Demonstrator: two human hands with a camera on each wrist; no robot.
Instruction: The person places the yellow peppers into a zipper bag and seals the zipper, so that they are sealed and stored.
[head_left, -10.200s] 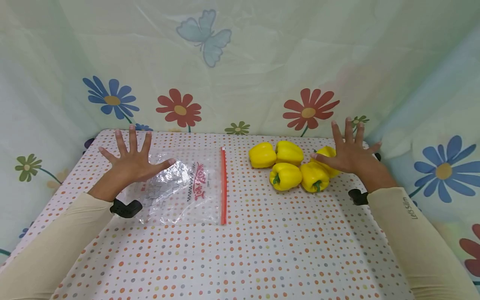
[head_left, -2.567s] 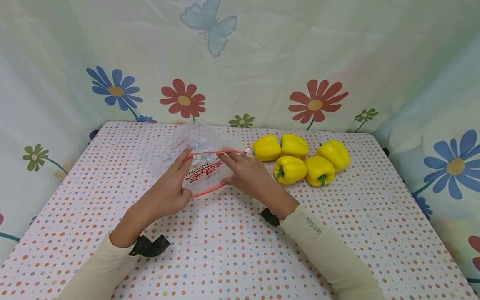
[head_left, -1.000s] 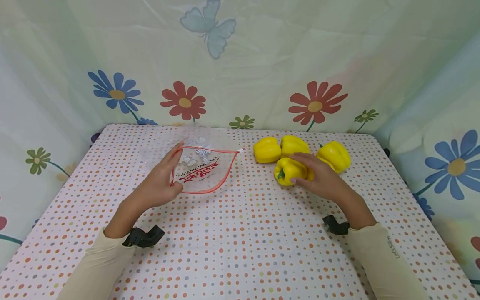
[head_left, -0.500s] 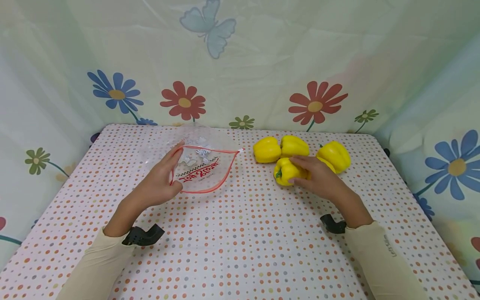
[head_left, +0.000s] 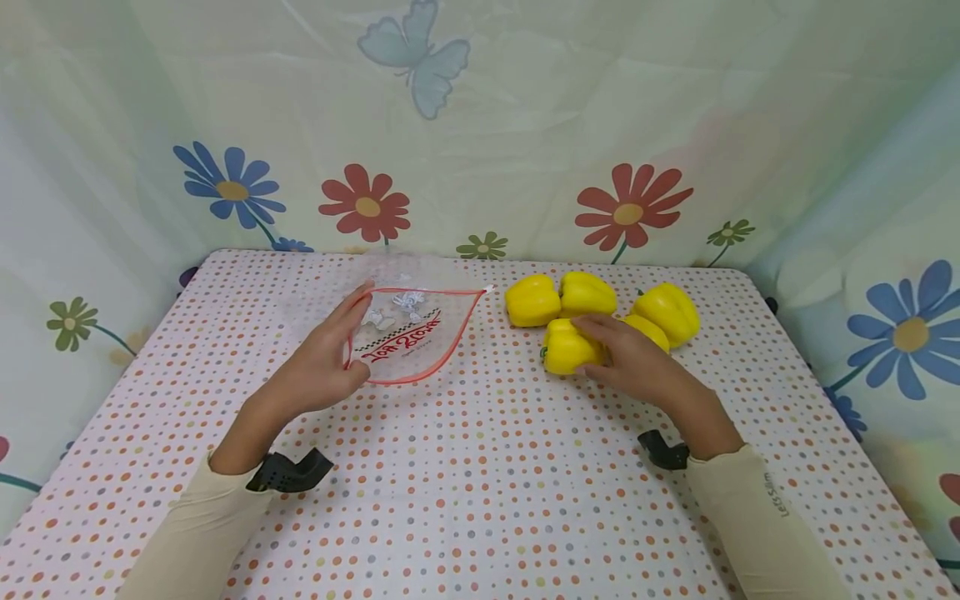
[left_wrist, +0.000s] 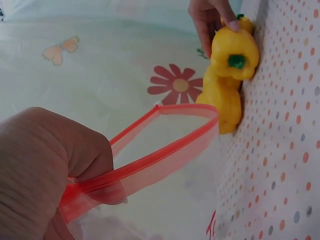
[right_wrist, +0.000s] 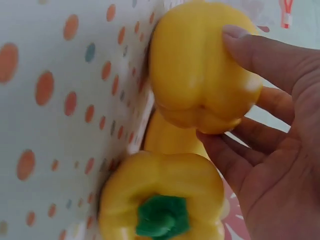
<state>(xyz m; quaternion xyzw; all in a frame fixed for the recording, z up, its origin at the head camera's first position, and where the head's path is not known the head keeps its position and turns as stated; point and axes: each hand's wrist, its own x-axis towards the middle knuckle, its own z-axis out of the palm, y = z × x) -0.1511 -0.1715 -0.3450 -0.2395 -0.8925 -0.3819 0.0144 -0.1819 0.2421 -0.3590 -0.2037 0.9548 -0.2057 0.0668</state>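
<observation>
My left hand [head_left: 318, 362] holds the near-left side of the mouth of a clear zip bag [head_left: 408, 343], which gapes toward me. In the left wrist view its thumb overlaps the red zip rim [left_wrist: 165, 156]. Some of those fingers are hidden by the bag and hand. With thumb and fingertips, my right hand [head_left: 637, 362] grips a yellow bell pepper [head_left: 566, 348] by its bottom end, the stem pointing left. The right wrist view shows the thumb on one side of this pepper [right_wrist: 200, 65] and fingers on the other.
Two yellow bell peppers [head_left: 531, 302] lie together behind the held one. Two more [head_left: 670, 313] lie to its right, one partly behind my right hand. The dotted tablecloth [head_left: 450, 492] ends at a flowered curtain [head_left: 495, 125].
The flat bag was taken up and its mouth spread by both hands. My right hand then went to the peppers, took hold of one and shifted it slightly left. My left hand stayed on the bag.
</observation>
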